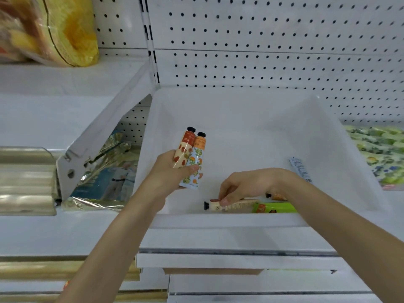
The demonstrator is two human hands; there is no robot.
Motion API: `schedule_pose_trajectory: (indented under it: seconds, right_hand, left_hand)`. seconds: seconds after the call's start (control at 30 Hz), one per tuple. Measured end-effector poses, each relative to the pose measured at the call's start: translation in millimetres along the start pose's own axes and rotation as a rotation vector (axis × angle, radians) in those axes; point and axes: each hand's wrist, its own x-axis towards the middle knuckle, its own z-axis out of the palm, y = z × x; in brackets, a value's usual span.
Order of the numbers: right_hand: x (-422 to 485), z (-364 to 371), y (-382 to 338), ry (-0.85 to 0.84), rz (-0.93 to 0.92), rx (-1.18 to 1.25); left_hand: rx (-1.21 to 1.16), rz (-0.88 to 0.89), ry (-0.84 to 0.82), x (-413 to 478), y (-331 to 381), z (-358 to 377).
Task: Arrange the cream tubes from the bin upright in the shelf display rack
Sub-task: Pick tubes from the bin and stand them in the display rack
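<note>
A white plastic bin (pixel 218 220) sits on the shelf in front of me. My left hand (pixel 168 171) holds two cream tubes with black caps pointing up: a red-patterned tube (pixel 184 149) and an orange-flowered tube (pixel 196 158). My right hand (pixel 247 184) reaches down into the bin, its fingertips pinching a cream-coloured tube (pixel 231 204) that lies on the bin floor with its black cap to the left. A green tube (pixel 275 208) lies beside it, and another tube (pixel 276 196) is mostly hidden under my wrist. A pale blue tube (pixel 300 169) leans against the bin's right wall.
White pegboard (pixel 262 40) backs the shelf. A shelf bracket (pixel 102 136) slants left of the bin, with foil-wrapped packs (pixel 105 171) under it. A yellow bag (pixel 54 29) sits on the upper left shelf. Floral packaging (pixel 380 154) lies to the right. No display rack is in view.
</note>
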Motion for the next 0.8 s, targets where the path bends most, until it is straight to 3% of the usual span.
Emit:
schedule_pose_trajectory:
  seconds: [0.2, 0.33, 0.67, 0.8]
  right_hand:
    - [-1.5, -13.6, -6.4, 0.244, -0.04, 0.23]
    - [-7.8, -28.1, -13.1, 0.406, -0.06, 0.24]
    - [-66.2, -52.3, 7.5, 0.512, -0.162, 0.553]
    - [-106.5, -59.0, 22.7, 0.806, -0.185, 0.663]
  left_hand:
    - [-0.003, -0.007, 0.002, 6.7, 8.7, -1.4]
    - [-0.006, -0.002, 0.023, 11.0, 14.2, -3.9]
    - [-0.006, 0.046, 0.0, 11.8, 28.1, 3.7]
    - [-0.026, 0.155, -0.108, 2.0, 48.6, 29.5]
